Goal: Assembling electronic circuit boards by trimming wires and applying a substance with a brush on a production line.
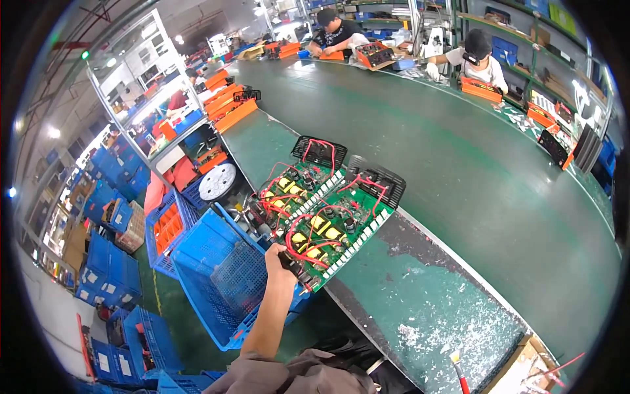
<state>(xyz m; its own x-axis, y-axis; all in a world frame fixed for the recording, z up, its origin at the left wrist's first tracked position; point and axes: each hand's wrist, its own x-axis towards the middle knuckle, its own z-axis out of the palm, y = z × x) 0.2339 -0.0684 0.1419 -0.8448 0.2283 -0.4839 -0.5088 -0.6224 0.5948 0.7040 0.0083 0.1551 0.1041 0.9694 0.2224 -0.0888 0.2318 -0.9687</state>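
My left hand [281,264] is closed round the near-left end of a green circuit board [357,233], by its black end piece. This board carries yellow-wrapped transformers, red wires, a row of white parts along one edge and a black slotted end panel [380,186] at its far end. Close beside it, on its left, lies a similar circuit board [315,174] with its own black slotted panel [319,151]. Both are at the edge of the green bench. My fingertips are partly hidden behind the end piece. My right hand is out of view.
A blue crate [216,279] stands below the bench edge, beside a blue basket of orange parts [168,226]. White scraps [433,338] and a red-handled brush [461,374] lie near a cardboard box [522,371]. Two people sit across the wide green belt [459,171].
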